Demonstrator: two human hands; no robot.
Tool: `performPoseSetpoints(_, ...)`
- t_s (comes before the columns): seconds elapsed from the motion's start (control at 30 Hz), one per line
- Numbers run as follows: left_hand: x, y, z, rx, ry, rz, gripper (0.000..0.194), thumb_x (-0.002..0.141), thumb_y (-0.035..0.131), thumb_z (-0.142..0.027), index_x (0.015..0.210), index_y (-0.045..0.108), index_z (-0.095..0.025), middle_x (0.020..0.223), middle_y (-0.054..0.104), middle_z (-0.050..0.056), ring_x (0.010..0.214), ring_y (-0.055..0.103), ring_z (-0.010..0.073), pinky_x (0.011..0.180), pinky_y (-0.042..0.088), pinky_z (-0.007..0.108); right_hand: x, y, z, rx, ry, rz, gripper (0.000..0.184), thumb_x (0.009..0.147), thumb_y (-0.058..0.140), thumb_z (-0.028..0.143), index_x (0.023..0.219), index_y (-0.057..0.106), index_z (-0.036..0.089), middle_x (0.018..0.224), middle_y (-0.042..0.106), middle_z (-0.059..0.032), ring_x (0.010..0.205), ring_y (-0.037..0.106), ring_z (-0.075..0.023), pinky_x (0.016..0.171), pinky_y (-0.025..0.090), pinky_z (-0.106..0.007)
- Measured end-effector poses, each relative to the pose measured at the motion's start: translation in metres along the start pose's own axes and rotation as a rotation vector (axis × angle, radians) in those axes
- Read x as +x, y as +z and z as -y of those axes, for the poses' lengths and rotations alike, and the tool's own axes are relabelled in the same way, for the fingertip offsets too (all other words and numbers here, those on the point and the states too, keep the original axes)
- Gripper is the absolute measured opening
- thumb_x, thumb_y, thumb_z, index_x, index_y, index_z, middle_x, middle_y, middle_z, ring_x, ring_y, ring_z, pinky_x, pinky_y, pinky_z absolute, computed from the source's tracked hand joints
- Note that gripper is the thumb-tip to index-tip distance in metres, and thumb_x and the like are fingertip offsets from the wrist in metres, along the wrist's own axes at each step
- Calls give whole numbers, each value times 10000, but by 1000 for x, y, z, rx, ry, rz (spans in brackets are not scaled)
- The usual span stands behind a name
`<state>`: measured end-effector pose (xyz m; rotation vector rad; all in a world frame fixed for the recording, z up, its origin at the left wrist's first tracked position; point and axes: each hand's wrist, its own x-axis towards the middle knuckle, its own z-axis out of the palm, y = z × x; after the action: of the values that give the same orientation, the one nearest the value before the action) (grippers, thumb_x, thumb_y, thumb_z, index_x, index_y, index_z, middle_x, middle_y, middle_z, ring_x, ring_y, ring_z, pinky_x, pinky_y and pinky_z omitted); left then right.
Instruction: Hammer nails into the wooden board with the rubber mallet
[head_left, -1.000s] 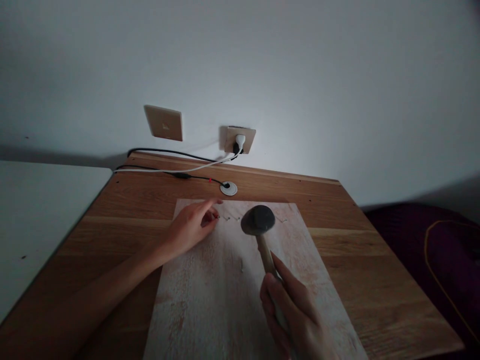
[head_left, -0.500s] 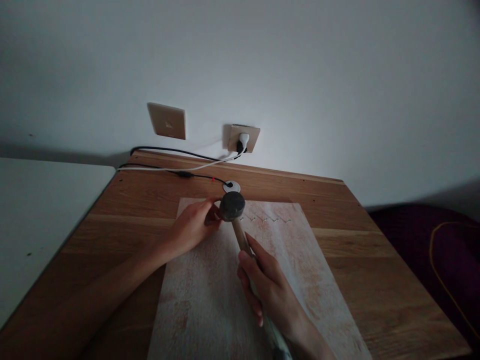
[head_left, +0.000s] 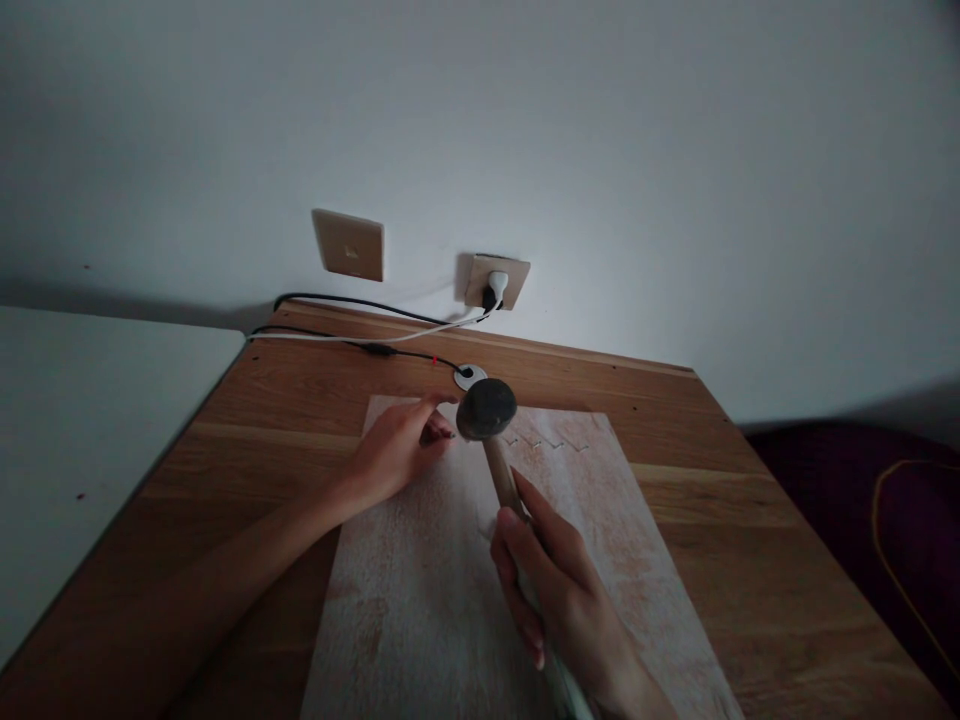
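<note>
A rubber mallet [head_left: 487, 408] with a dark, round head and a wooden handle is gripped in my right hand [head_left: 559, 575], its head raised over the upper part of a whitewashed board [head_left: 405, 590]. Just left of the mallet head, my left hand [head_left: 401, 445] rests at the board's far edge, thumb and fingers closed together. Whatever small thing sits between those fingertips is too tiny and dark to make out. To the right of the mallet head, several small nails [head_left: 559, 446] stand in a row across the board. The mallet head hides part of that row.
The board lies on a wooden tabletop [head_left: 697, 560] against a wall. Black and white cables [head_left: 360, 338] run along the back to a wall socket [head_left: 497, 281] and a round cable grommet [head_left: 469, 377]. A white surface [head_left: 97, 420] adjoins on the left; dark purple fabric [head_left: 847, 480] lies right.
The mallet head has shifted slightly right and tilted, moving a little away from my left fingertips. My left hand stays at about the same spot on the board. The whole view has shifted slightly.
</note>
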<state>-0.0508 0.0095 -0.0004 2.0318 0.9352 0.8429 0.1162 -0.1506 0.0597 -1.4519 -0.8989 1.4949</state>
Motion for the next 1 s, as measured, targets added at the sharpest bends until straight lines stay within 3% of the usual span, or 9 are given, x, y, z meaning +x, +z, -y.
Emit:
performPoseSetpoints(0.27,0,0,-2,41,11,-22,481,787,683,6,1211,692,-221,932,802,-4,837,754,194,760,564,293,4,1,-13,-15,37,8,526,1000,631,645,1266,561,196,679,541,108,317,375,-25,263,349,-134)
performPoseSetpoints(0.43,1,0,1,3,7,-2,462,811,703,-33,1229,676,-229,878,757,-29,791,718,168,769,558,286,0,2,-5,11,8,11,544,991,630,659,1261,555,194,649,521,121,318,364,-20,258,314,-115)
performPoseSetpoints(0.63,1,-1,0,37,19,-14,326,815,705,-68,1102,690,-223,894,737,-26,806,692,165,780,543,289,-1,2,-1,15,17,10,589,978,642,666,1291,541,177,660,541,110,305,376,-14,260,304,-114)
performPoseSetpoints(0.87,1,0,2,6,27,9,495,825,688,-48,1276,662,-252,893,755,-37,798,708,162,781,560,291,2,3,-5,16,1,9,517,984,637,671,1196,569,204,665,543,109,312,376,-19,260,325,-122)
performPoseSetpoints(1.0,0,-1,1,14,30,2,488,809,691,-13,1239,679,-242,886,771,-35,788,723,162,758,560,277,3,4,-7,35,7,11,552,973,655,671,1245,559,200,684,552,109,313,374,-16,258,331,-121)
